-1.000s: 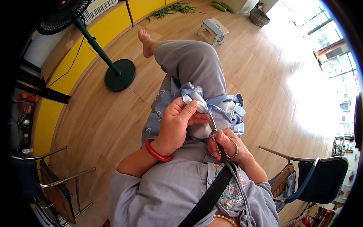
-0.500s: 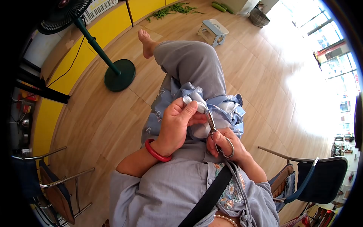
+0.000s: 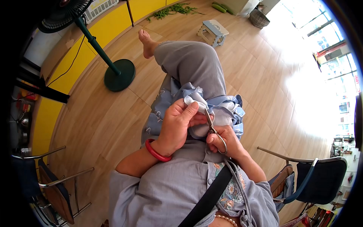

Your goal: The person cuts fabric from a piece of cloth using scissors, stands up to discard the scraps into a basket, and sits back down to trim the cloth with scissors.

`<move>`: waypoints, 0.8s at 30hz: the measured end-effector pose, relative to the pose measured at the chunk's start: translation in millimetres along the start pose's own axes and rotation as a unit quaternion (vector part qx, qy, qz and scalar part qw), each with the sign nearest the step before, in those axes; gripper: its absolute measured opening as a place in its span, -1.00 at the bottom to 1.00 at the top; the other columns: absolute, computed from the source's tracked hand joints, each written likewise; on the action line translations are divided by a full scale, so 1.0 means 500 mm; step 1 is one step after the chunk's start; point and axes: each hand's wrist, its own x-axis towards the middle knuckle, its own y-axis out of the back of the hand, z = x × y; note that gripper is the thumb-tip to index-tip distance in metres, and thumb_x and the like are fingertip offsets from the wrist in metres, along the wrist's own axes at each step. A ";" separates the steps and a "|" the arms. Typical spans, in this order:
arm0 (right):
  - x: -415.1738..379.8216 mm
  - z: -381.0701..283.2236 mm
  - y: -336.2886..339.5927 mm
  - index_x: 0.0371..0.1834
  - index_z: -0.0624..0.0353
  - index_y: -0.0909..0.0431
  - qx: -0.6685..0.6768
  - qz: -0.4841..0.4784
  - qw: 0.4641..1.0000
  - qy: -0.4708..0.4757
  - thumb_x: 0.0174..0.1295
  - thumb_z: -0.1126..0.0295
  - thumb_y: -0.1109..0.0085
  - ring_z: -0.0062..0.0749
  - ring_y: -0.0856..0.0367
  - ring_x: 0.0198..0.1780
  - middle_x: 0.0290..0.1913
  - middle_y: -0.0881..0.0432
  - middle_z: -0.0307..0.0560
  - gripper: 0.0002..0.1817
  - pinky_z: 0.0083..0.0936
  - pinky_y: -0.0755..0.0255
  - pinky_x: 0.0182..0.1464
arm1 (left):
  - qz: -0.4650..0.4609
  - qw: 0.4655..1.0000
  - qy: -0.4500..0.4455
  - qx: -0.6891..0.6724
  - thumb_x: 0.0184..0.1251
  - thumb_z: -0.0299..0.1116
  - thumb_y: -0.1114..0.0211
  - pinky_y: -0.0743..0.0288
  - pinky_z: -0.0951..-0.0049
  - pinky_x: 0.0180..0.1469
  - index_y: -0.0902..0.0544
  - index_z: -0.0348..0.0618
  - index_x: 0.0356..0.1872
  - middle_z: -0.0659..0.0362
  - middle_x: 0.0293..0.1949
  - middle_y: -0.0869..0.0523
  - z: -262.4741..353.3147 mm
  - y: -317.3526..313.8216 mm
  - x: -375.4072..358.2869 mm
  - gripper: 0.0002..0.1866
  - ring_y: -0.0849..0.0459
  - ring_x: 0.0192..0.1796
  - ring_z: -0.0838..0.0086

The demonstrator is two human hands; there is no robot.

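Blue-and-white patterned fabric (image 3: 159, 115) lies bunched across my lap, over the grey trousers (image 3: 193, 62). My left hand (image 3: 181, 117), with a red bangle (image 3: 155, 151) at its wrist, pinches a white edge of this fabric between thumb and fingers. Metal scissors (image 3: 211, 126) are in my right hand (image 3: 226, 140), thumb and fingers at the handle loops. Their blades point up and slightly left, close together, with the tips at the white edge beside my left fingers.
A green-based standing fan (image 3: 119, 75) is at the left by yellow cabinets (image 3: 75, 68). A small folding stool (image 3: 213, 32) stands ahead on the wooden floor, with green vegetables (image 3: 174, 10) and a basket (image 3: 259, 18) beyond. Metal-framed chairs (image 3: 321, 179) flank me.
The scissor blades have drawn closer together, and my right hand's grip has closed on the handles. My left hand and the fabric have barely shifted.
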 end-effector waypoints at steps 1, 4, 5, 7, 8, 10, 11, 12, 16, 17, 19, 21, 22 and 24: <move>-0.001 0.001 0.000 -0.58 0.23 -0.49 0.000 0.000 1.000 0.000 0.11 -0.22 -0.14 -0.68 -0.40 -0.64 -0.70 -0.44 -0.27 -0.39 -0.69 -0.21 -0.62 | 0.001 1.000 0.000 0.001 0.42 -0.33 -0.03 -0.60 0.37 -0.08 -0.52 -0.28 -0.11 0.04 -0.24 -0.68 0.000 0.000 0.000 -0.77 -0.71 -0.19 0.31; -0.002 0.003 -0.002 -0.56 0.24 -0.49 0.020 0.011 1.000 0.015 0.13 -0.22 -0.12 -0.69 -0.39 -0.65 -0.71 -0.42 -0.29 -0.38 -0.69 -0.21 -0.62 | 0.003 1.000 -0.013 0.006 0.42 -0.34 -0.04 -0.60 0.38 -0.08 -0.52 -0.28 -0.11 0.03 -0.23 -0.68 -0.001 -0.001 -0.002 -0.78 -0.71 -0.18 0.30; -0.002 0.003 -0.002 -0.55 0.24 -0.49 0.025 0.008 0.999 0.033 0.14 -0.22 -0.10 -0.69 -0.38 -0.65 -0.71 -0.41 -0.30 -0.38 -0.69 -0.21 -0.62 | 0.003 1.000 -0.014 0.006 0.42 -0.34 -0.04 -0.60 0.38 -0.08 -0.52 -0.28 -0.11 0.03 -0.23 -0.68 -0.001 -0.001 -0.002 -0.78 -0.71 -0.18 0.30; -0.001 0.005 -0.002 -0.55 0.25 -0.48 0.030 0.005 0.998 0.050 0.15 -0.22 -0.09 -0.69 -0.37 -0.65 -0.71 -0.40 -0.30 -0.37 -0.68 -0.21 -0.62 | -0.001 1.000 -0.021 0.021 0.42 -0.35 -0.04 -0.60 0.37 -0.08 -0.53 -0.28 -0.13 0.02 -0.23 -0.68 -0.003 0.000 -0.001 -0.79 -0.71 -0.18 0.30; 0.001 0.006 0.000 -0.55 0.25 -0.48 0.022 0.005 0.999 0.041 0.15 -0.22 -0.09 -0.69 -0.38 -0.64 -0.70 -0.41 -0.30 -0.37 -0.68 -0.21 -0.62 | -0.002 1.000 -0.021 0.021 0.42 -0.35 -0.04 -0.60 0.37 -0.08 -0.53 -0.28 -0.13 0.02 -0.23 -0.68 -0.006 0.000 -0.001 -0.79 -0.71 -0.18 0.30; 0.000 0.002 0.001 -0.54 0.25 -0.49 0.014 0.004 0.999 0.031 0.16 -0.22 -0.08 -0.69 -0.38 -0.63 -0.69 -0.43 -0.30 -0.38 -0.68 -0.21 -0.62 | -0.001 0.999 -0.024 0.027 0.41 -0.34 -0.05 -0.60 0.37 -0.08 -0.53 -0.27 -0.14 0.04 -0.23 -0.68 -0.012 -0.001 -0.003 -0.79 -0.71 -0.20 0.31; -0.003 -0.008 -0.001 -0.61 0.22 -0.45 0.008 0.019 0.999 0.029 0.17 -0.18 -0.11 -0.68 -0.39 -0.63 -0.68 -0.45 -0.28 -0.40 -0.68 -0.22 -0.60 | -0.001 0.999 -0.023 0.028 0.41 -0.34 -0.05 -0.60 0.37 -0.08 -0.53 -0.27 -0.14 0.04 -0.23 -0.68 -0.010 -0.002 -0.003 -0.79 -0.71 -0.20 0.31; -0.005 -0.016 -0.001 -0.68 0.19 -0.41 0.001 0.034 0.999 0.027 0.17 -0.14 -0.13 -0.66 -0.41 -0.62 -0.68 -0.47 -0.26 -0.42 -0.68 -0.22 -0.59 | -0.006 1.000 -0.019 0.019 0.41 -0.34 -0.06 -0.60 0.37 -0.08 -0.53 -0.27 -0.14 0.05 -0.23 -0.68 -0.006 -0.002 -0.003 -0.79 -0.71 -0.21 0.32; -0.026 -0.024 0.023 -0.63 0.27 -0.46 -0.082 0.147 0.968 0.184 -0.09 0.34 -0.47 -0.57 -0.48 -0.50 -0.54 -0.55 -0.17 -0.67 -0.65 -0.31 -0.45 | -0.011 1.000 -0.005 0.010 0.40 -0.32 -0.08 -0.60 0.36 -0.09 -0.54 -0.26 -0.13 0.09 -0.25 -0.68 -0.003 0.003 -0.002 -0.78 -0.71 -0.25 0.37; -0.030 -0.040 0.023 -0.55 0.27 -0.48 -0.049 0.162 0.968 0.185 -0.11 0.42 -0.46 -0.54 -0.50 -0.44 -0.49 -0.57 -0.12 -0.72 -0.61 -0.36 -0.34 | -0.011 1.000 -0.004 0.011 0.40 -0.32 -0.08 -0.60 0.36 -0.09 -0.54 -0.26 -0.13 0.09 -0.25 -0.68 -0.004 0.002 -0.002 -0.78 -0.71 -0.25 0.37; -0.006 -0.060 0.022 -0.48 0.21 -0.52 -0.123 0.255 0.910 0.303 -0.12 0.36 -0.48 -0.54 -0.49 -0.51 -0.53 -0.57 -0.20 -0.72 -0.60 -0.34 -0.42 | -0.005 1.000 -0.004 0.002 0.40 -0.32 -0.08 -0.62 0.38 -0.14 -0.54 -0.26 -0.15 0.11 -0.27 -0.68 -0.005 -0.004 0.000 -0.79 -0.70 -0.28 0.40; 0.017 -0.071 0.030 -0.45 0.19 -0.50 -0.226 0.280 0.868 0.341 -0.11 0.35 -0.48 -0.51 -0.48 -0.52 -0.54 -0.56 -0.20 -0.70 -0.57 -0.34 -0.43 | -0.005 1.000 0.011 0.012 0.40 -0.33 -0.08 -0.61 0.44 -0.22 -0.54 -0.25 -0.17 0.12 -0.30 -0.67 -0.001 -0.008 -0.002 -0.81 -0.69 -0.32 0.43; 0.022 -0.072 0.032 -0.45 0.18 -0.48 -0.303 0.271 0.847 0.342 -0.11 0.36 -0.46 -0.48 -0.47 -0.52 -0.53 -0.55 -0.17 -0.70 -0.56 -0.34 -0.43 | -0.002 0.999 0.025 0.023 0.41 -0.34 -0.07 -0.59 0.51 -0.29 -0.53 -0.25 -0.20 0.13 -0.34 -0.66 0.002 -0.008 -0.002 -0.82 -0.68 -0.36 0.46; 0.016 -0.054 0.029 -0.47 0.18 -0.43 -0.276 0.243 0.900 0.234 -0.09 0.40 -0.45 -0.56 -0.46 -0.43 -0.44 -0.56 -0.18 -0.69 -0.59 -0.36 -0.34 | 0.001 0.999 0.028 0.044 0.41 -0.32 -0.08 -0.55 0.55 -0.38 -0.54 -0.23 -0.21 0.14 -0.36 -0.66 0.006 -0.003 -0.002 -0.82 -0.66 -0.40 0.50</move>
